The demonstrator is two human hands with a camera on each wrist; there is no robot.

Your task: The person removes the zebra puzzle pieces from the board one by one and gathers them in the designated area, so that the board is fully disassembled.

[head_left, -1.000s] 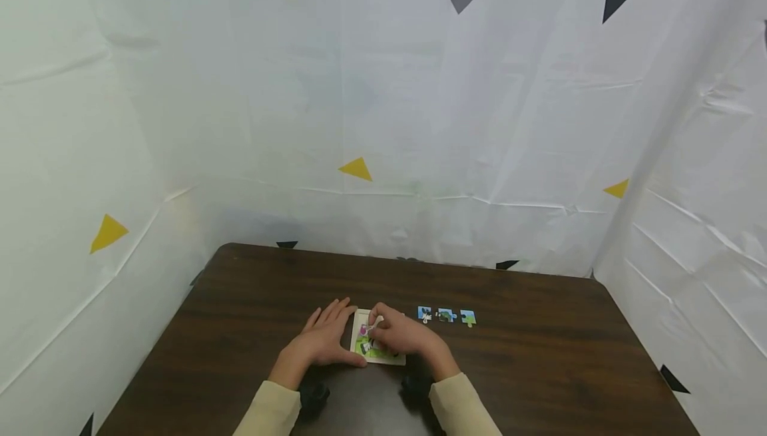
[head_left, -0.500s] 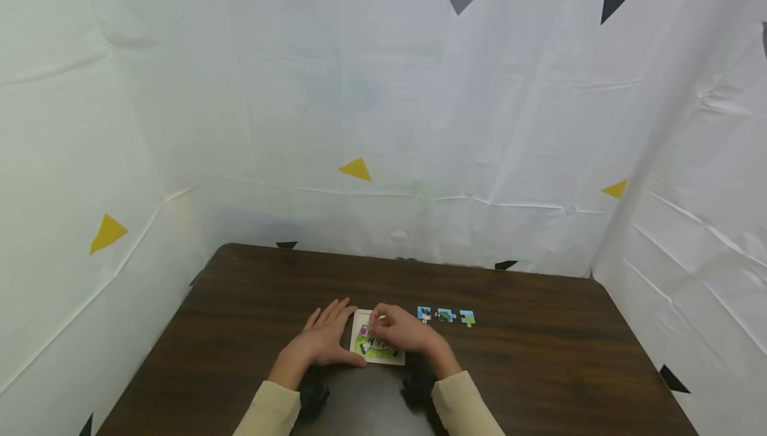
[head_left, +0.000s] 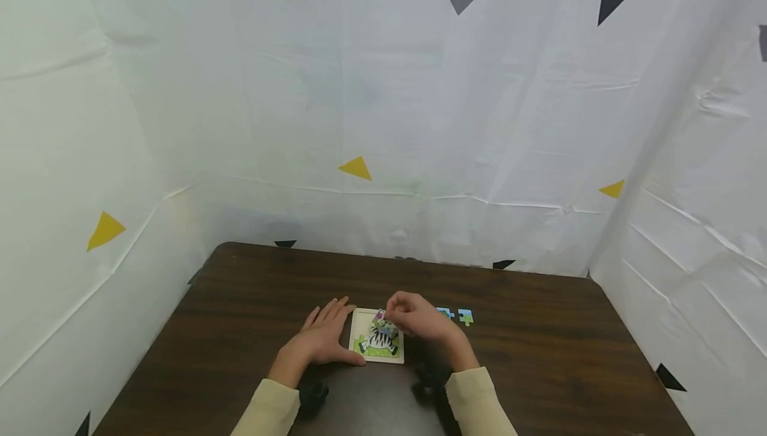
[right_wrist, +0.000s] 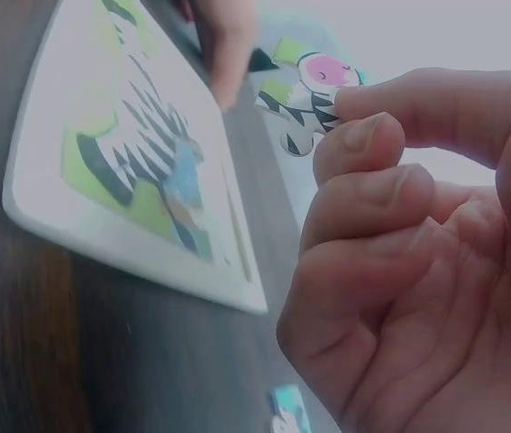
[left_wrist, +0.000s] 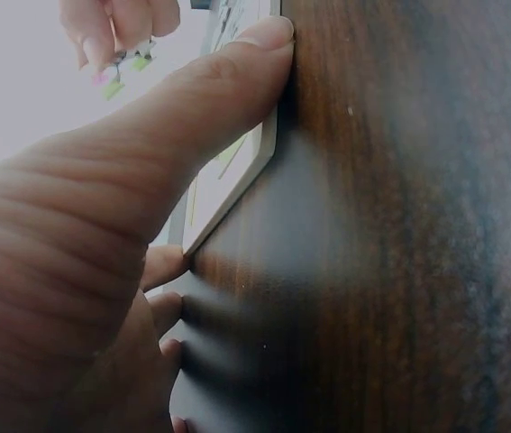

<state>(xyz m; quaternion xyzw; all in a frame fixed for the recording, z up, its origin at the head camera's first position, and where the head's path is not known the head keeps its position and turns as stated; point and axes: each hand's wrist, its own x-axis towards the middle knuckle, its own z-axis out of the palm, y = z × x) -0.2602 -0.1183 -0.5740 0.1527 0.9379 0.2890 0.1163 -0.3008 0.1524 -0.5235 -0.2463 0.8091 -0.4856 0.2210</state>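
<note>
We see a person's right hand (head_left: 421,319) above the far right part of a small puzzle tray (head_left: 383,361), pinching a puzzle piece (right_wrist: 305,95) at its edge between the fingertips, with the other fingers folded in toward the palm. The piece carries black-and-white stripes, a pink snout and a patch of green, and we see it raised, apart from the tray. We see the left hand (head_left: 323,336) beside the tray with its fingers straight and spread, gripping nothing; its thumb rests on the near edge and a fingertip touches the far left corner. Inside the tray we make out a striped zebra body over green, with pale cream surface showing toward the far left. To the right of the tray, beyond the right hand, we see a blue piece (head_left: 445,313), partly hidden by that hand, and just beside it a blue-and-green piece (head_left: 465,317). All of this lies on a dark wood-grain table (head_left: 539,356), and behind it we see a white sheet (head_left: 395,90) with yellow, grey and black triangles
</note>
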